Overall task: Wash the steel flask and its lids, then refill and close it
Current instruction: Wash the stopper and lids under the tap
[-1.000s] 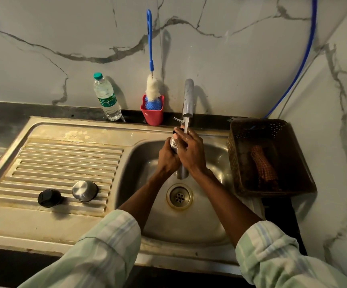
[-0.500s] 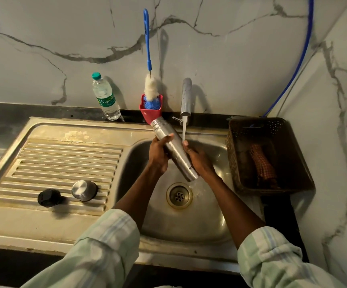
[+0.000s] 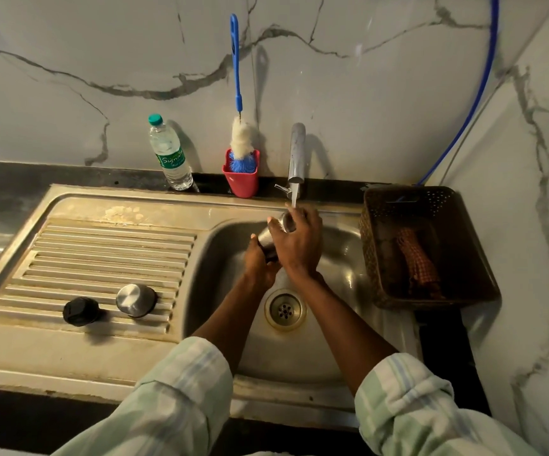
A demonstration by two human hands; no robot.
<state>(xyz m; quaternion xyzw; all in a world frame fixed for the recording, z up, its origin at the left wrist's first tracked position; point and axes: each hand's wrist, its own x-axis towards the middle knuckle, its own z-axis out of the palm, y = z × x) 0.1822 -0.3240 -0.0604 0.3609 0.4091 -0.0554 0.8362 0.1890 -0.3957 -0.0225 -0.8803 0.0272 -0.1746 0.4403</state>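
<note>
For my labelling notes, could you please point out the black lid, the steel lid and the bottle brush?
black lid (image 3: 80, 311), head view, its top face.
steel lid (image 3: 136, 300), head view, its shiny top.
bottle brush (image 3: 241, 139), head view, its white bristles.

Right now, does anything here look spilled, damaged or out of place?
Nothing stands out. Both hands, left hand and right hand, hold the steel flask under the running tap over the sink. The black lid and steel lid sit apart on the drainboard, as expected mid-wash.

Home kitchen: steel sink (image 3: 200, 209), tap (image 3: 296, 153)
</note>
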